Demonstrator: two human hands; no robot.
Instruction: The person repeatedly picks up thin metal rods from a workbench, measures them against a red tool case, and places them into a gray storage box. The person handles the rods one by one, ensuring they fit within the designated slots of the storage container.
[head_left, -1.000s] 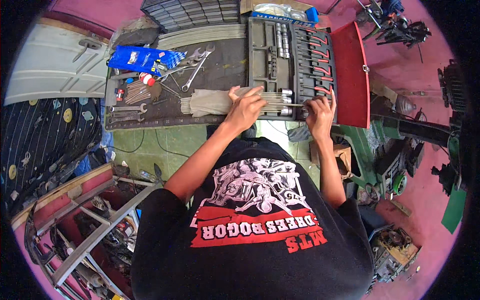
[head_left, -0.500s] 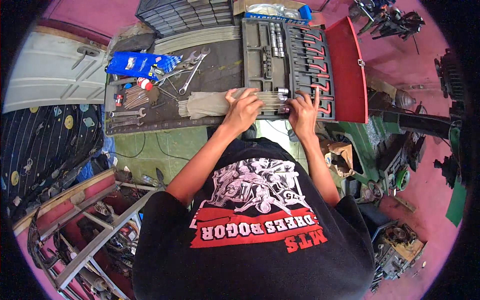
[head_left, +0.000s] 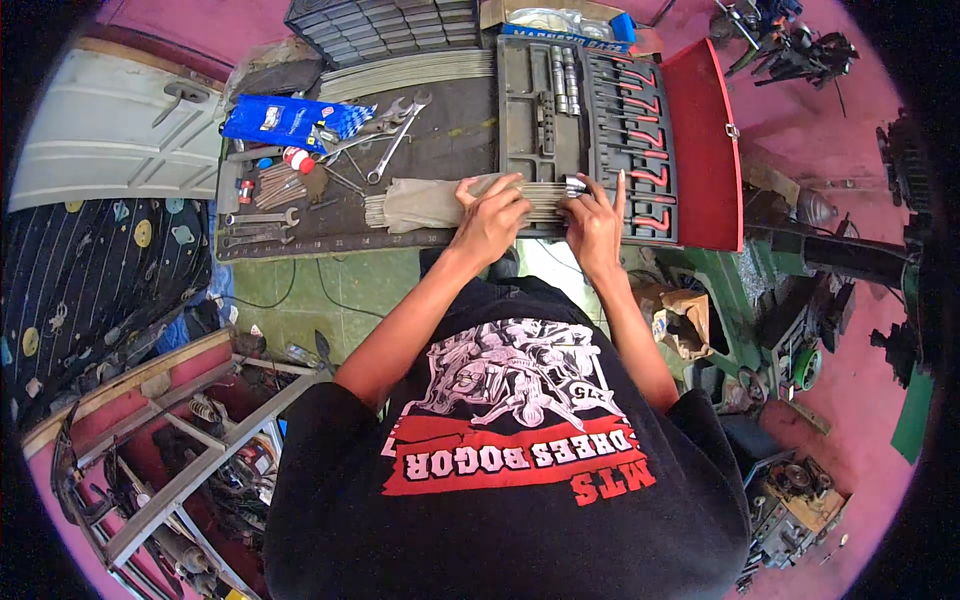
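Observation:
A bundle of thin rods [head_left: 543, 196], probably welding rods, lies along the near edge of the bench. A grey-beige paper wrapper [head_left: 425, 203] covers its left part, with rod tips poking out at the left end. My left hand [head_left: 492, 218] is closed around the bundle where the wrapper ends. At the bare right end, my right hand [head_left: 594, 220] has its thumb and fingers pinched together, with one finger raised. Whatever is between those fingertips is hidden. Shiny metal sockets [head_left: 575, 184] show beside them, in the lower part of the black tool tray [head_left: 520, 110].
Red-handled hex keys [head_left: 655, 145] fill the tray's right side, next to the red case lid [head_left: 705, 150]. Combination wrenches [head_left: 392, 145], a blue packet [head_left: 275, 120] and loose small parts lie on the left of the bench. Grey drawers [head_left: 385, 30] and long rods [head_left: 410, 72] are behind.
My right hand has moved left, closer to my left hand, over the rod ends and sockets. My left hand keeps its grip. The whole view has shifted slightly.

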